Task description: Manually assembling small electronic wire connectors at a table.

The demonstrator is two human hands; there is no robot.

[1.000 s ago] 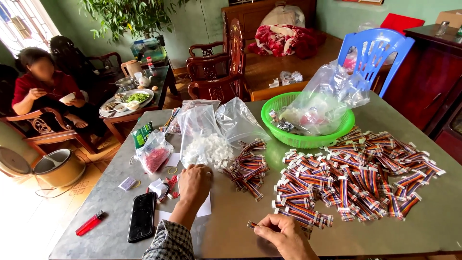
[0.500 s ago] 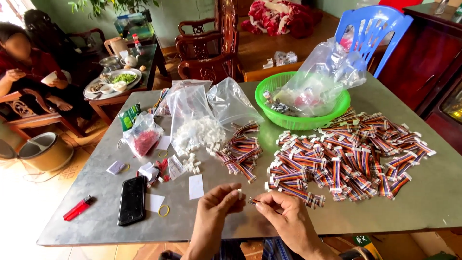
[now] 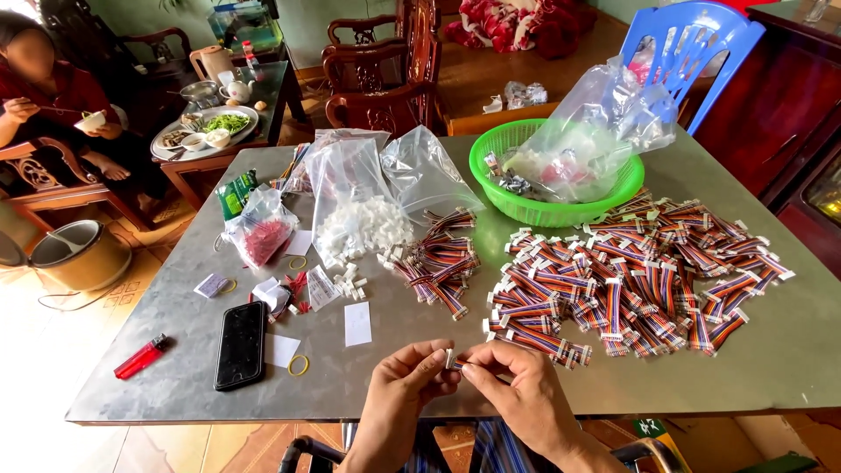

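My left hand (image 3: 401, 385) and my right hand (image 3: 517, 394) meet at the near edge of a grey metal table (image 3: 788, 368). Together they pinch a short multicoloured ribbon cable with a small white plastic connector (image 3: 452, 358) at its end; the left fingertips are on the connector, the right fingers hold the wires. A large spread of the same cables (image 3: 639, 280) lies to the right, and a smaller bundle (image 3: 438, 263) sits ahead. A clear bag of white connectors (image 3: 361, 229) stands beyond, with loose ones beside it.
A green basket (image 3: 491, 188) holding plastic bags sits at the back right. A black phone (image 3: 240, 344), a red lighter (image 3: 141, 356), rubber bands, paper slips and a bag of red parts (image 3: 260, 238) lie at left. Another person (image 3: 48, 83) eats at a low table. Wooden chairs and a blue chair stand behind.
My left hand left the connector pile and came back to meet my right hand, and both now hold the cable and connector at the table's near edge.
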